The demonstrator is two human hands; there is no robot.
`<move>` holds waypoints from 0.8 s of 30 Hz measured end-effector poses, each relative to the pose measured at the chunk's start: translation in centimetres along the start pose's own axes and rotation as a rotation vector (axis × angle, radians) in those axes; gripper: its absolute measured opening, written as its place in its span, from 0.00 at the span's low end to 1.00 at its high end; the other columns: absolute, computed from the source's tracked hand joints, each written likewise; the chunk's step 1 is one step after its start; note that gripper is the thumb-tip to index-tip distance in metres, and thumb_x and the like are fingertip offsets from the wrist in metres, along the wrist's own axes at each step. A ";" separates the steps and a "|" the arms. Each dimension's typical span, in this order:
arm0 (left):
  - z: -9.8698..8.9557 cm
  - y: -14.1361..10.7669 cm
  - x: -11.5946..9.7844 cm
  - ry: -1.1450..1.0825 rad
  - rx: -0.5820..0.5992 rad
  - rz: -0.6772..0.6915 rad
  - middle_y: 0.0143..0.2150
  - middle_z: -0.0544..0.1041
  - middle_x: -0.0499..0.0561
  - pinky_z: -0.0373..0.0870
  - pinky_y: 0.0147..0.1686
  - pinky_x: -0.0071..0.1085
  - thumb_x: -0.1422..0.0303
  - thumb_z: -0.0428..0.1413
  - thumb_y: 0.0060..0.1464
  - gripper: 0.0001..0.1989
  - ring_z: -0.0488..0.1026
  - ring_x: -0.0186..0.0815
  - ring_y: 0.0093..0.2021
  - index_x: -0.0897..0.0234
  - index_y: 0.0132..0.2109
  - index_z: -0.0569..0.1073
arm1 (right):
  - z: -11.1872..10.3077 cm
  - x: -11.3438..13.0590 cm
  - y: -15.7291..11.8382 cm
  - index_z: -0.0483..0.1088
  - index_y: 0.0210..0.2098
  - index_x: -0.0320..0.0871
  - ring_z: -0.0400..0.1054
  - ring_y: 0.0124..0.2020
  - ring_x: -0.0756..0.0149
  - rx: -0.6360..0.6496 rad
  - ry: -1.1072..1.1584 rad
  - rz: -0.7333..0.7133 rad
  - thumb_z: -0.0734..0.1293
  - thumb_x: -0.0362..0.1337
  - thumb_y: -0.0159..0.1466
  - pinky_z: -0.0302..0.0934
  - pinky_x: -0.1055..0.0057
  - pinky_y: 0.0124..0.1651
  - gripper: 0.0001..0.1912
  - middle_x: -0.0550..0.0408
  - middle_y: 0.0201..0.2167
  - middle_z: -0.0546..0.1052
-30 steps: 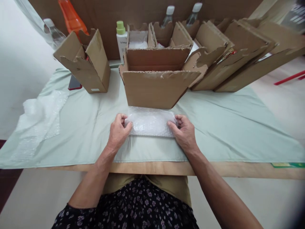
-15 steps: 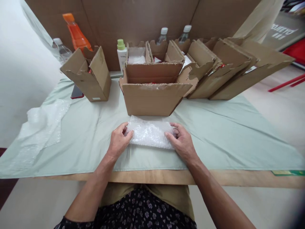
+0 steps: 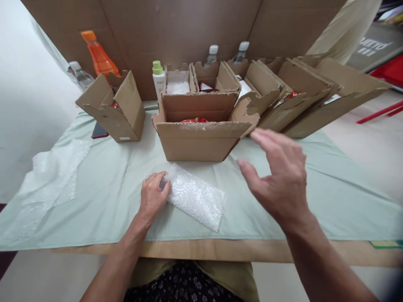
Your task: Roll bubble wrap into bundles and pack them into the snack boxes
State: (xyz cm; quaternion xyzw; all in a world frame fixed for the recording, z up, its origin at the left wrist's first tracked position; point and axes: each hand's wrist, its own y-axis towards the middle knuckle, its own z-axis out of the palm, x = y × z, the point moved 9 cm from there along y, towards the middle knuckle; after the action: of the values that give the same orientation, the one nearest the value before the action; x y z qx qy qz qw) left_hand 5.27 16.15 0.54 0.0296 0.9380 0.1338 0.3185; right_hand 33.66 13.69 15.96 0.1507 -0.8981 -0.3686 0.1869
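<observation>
A folded piece of bubble wrap (image 3: 197, 197) lies aslant on the pale green cloth. My left hand (image 3: 154, 193) grips its left end between thumb and fingers. Raised to the right, apart from the wrap, is my right hand (image 3: 278, 176), its thumb and fingers spread with nothing between them. The nearest thing to that hand is the open cardboard box (image 3: 197, 142) in the middle, with a red item (image 3: 194, 120) partly showing inside. What the red item is, I cannot tell.
Several more cardboard boxes (image 3: 273, 90) stand behind and to the right. Another box (image 3: 124, 117) is at the left, near an orange bottle (image 3: 99, 56). Loose bubble wrap (image 3: 53, 180) lies on the cloth's left side. The wooden table edge (image 3: 214, 250) runs along the front.
My right hand has let go of the bubble wrap and moved up and to the right, opening. The wrap's right end has swung toward me. My left hand keeps its grip.
</observation>
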 end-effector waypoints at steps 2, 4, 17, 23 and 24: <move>0.1 0.0 0.1 0.005 0.007 -0.004 0.44 0.84 0.55 0.74 0.49 0.42 0.66 0.54 0.58 0.16 0.80 0.44 0.43 0.62 0.51 0.79 | 1.0 -0.3 3.3 0.66 0.67 0.48 0.61 0.69 0.40 -0.008 -0.043 -0.049 0.68 0.39 0.69 0.55 0.41 0.66 0.27 0.41 0.64 0.72; 0.1 0.0 0.1 0.006 -0.001 -0.004 0.43 0.84 0.55 0.74 0.48 0.42 0.66 0.54 0.58 0.16 0.80 0.44 0.42 0.62 0.50 0.79 | 2.8 -0.5 5.2 0.70 0.63 0.47 0.62 0.67 0.39 0.029 -0.034 -0.085 0.68 0.36 0.68 0.53 0.40 0.65 0.24 0.43 0.59 0.75; -0.1 0.1 0.2 0.016 -0.019 -0.013 0.41 0.83 0.56 0.73 0.47 0.43 0.67 0.53 0.58 0.16 0.79 0.45 0.40 0.63 0.50 0.80 | 4.7 -0.8 3.4 0.74 0.39 0.48 0.73 0.51 0.50 0.004 -0.037 -0.064 0.64 0.34 0.68 0.57 0.46 0.61 0.06 0.53 0.40 0.81; -0.5 0.4 0.3 0.041 -0.003 -0.035 0.43 0.82 0.55 0.72 0.49 0.42 0.68 0.52 0.59 0.16 0.79 0.44 0.43 0.62 0.51 0.79 | 1.1 1.1 1.7 0.72 0.57 0.50 0.70 0.61 0.47 -0.107 0.103 -0.111 0.66 0.37 0.71 0.59 0.46 0.65 0.16 0.47 0.58 0.77; -0.6 0.5 0.3 0.047 0.000 -0.037 0.43 0.82 0.55 0.72 0.50 0.41 0.69 0.53 0.59 0.16 0.79 0.44 0.43 0.62 0.51 0.79 | 1.5 1.6 0.8 0.72 0.58 0.52 0.72 0.59 0.49 -0.016 0.147 -0.167 0.67 0.35 0.70 0.62 0.48 0.63 0.17 0.48 0.58 0.77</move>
State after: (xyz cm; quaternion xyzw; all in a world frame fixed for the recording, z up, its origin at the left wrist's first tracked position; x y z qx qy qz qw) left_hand 4.65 16.55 0.91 0.0093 0.9456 0.1285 0.2988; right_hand 31.48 14.47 15.94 0.2501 -0.8632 -0.3782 0.2221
